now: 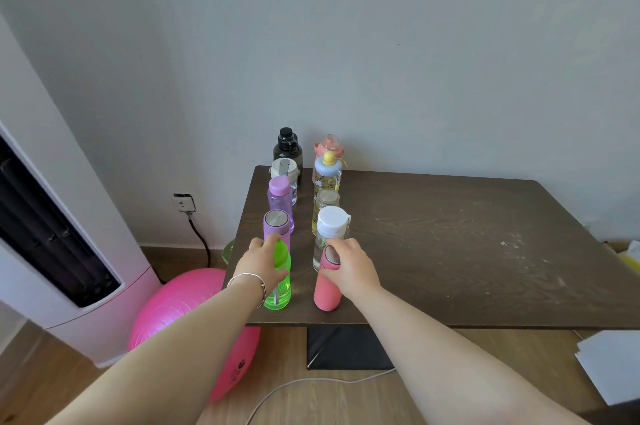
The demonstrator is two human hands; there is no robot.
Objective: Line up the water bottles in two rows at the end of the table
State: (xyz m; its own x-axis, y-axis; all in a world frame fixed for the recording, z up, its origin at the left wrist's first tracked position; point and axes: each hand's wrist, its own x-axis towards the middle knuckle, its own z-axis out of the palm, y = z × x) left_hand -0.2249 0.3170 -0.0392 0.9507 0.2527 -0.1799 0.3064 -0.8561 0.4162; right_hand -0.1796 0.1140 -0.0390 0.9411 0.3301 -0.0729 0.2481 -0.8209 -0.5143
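Note:
Two rows of bottles run from the near edge to the far edge at the left end of the dark wooden table (pixel 450 234). My left hand (pixel 260 263) grips a green bottle (pixel 279 289) at the front of the left row. My right hand (pixel 349 263) grips a pink bottle (pixel 326 293) at the front of the right row. Behind the green one stand a lilac steel-capped bottle (pixel 276 224), a purple bottle (pixel 279 194), a white-lidded one (pixel 284 169) and a black one (pixel 287 144). Behind the pink one stand a clear white-capped bottle (pixel 331 227), a small clear bottle (pixel 327 199), a blue-capped printed bottle (pixel 328 175) and a pink-lidded one (pixel 329 144).
A pink exercise ball (pixel 180 314) lies on the floor left of the table, beside a tall white appliance (pixel 52 234). A wall socket (pixel 184 202) with a black cable is behind. White papers (pixel 613 362) lie at the lower right, and a white cable (pixel 311 385) crosses the floor.

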